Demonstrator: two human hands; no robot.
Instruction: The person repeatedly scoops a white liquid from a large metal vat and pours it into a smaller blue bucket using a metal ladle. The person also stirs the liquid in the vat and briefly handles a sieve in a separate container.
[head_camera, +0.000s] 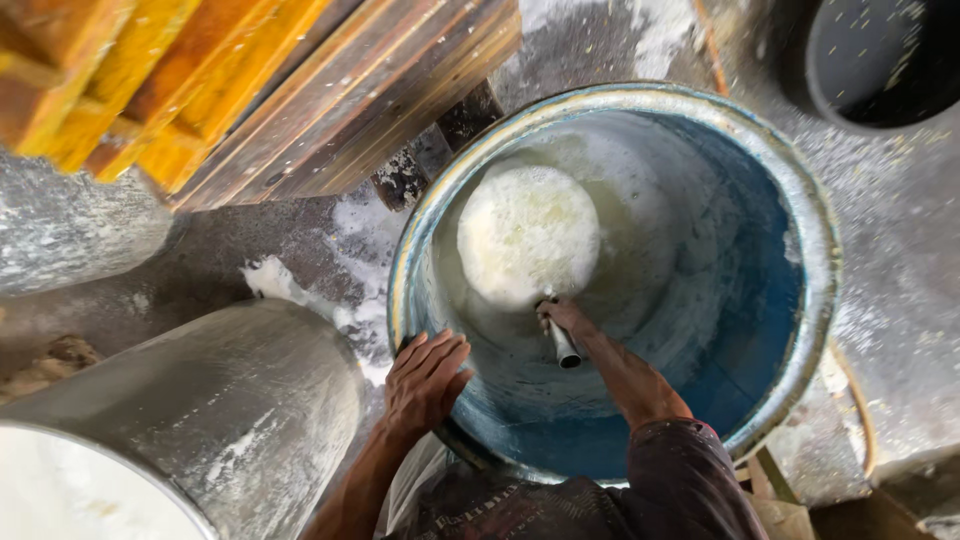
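Note:
A large blue barrel (800, 270), coated inside with white residue, stands below me. At its bottom lies a pale white, foamy liquid (528, 232). My right hand (562, 315) reaches down inside the barrel and grips a metal rod-like handle (565, 347) whose lower end goes into the white liquid. My left hand (425, 378) rests flat on the barrel's near left rim, fingers spread, holding nothing.
A grey metal drum (230, 400) with white contents stands at lower left. Yellow and brown wooden planks (250, 90) lie stacked at upper left. Another dark container (880, 60) sits at upper right. The wet concrete floor (900, 250) is splashed white.

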